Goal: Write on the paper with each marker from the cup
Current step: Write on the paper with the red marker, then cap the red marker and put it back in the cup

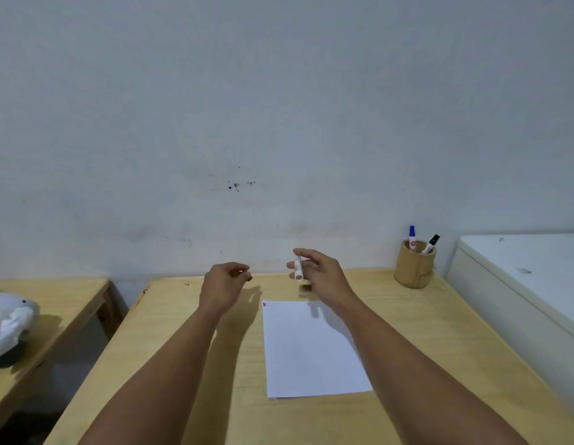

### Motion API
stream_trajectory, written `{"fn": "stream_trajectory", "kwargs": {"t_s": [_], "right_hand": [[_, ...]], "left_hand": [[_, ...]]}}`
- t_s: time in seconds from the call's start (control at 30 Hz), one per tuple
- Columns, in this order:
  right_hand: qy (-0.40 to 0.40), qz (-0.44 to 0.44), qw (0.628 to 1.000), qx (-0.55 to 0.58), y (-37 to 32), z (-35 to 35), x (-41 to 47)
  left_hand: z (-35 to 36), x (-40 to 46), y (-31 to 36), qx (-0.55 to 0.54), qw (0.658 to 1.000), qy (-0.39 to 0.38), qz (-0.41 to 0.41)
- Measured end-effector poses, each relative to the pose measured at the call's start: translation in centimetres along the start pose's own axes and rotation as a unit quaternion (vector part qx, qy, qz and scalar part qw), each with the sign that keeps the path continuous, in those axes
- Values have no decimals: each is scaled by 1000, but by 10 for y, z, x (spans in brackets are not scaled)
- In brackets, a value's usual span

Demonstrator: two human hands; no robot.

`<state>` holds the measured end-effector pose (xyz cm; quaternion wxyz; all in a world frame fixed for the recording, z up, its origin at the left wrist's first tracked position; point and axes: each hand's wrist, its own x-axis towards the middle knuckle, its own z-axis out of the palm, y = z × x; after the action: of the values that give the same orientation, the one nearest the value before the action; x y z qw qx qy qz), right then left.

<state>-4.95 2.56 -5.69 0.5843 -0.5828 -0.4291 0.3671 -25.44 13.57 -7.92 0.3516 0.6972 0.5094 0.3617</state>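
My right grip (314,271) holds a white marker (298,268) upright above the white paper (311,351); blue marker (412,236) and black marker (431,243) stand in the wooden cup (414,271).

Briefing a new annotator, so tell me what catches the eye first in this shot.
Two bare forearms reach over the wooden table; the right hand holds a white marker above the table's far edge, and the left hand is pinched shut on something small and dark. Below them lies a sheet of paper with small marks in its far left corner. A wooden cup with two markers stands at the far right.
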Motion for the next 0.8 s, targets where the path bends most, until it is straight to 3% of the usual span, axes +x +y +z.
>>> {"fn": "stream_trajectory", "kwargs": {"t_s": [0.1, 0.33, 0.8], "right_hand": [[20, 15, 997, 69, -15, -14, -15], [8, -69, 993, -99, -23, -17, -42], [47, -99, 987, -119, -39, -34, -56]], "left_hand": [[-10, -4, 36, -94, 996, -7, -3], [-15, -22, 97, -167, 985, -23, 26], [13, -43, 138, -92, 989, -76, 92]]}}
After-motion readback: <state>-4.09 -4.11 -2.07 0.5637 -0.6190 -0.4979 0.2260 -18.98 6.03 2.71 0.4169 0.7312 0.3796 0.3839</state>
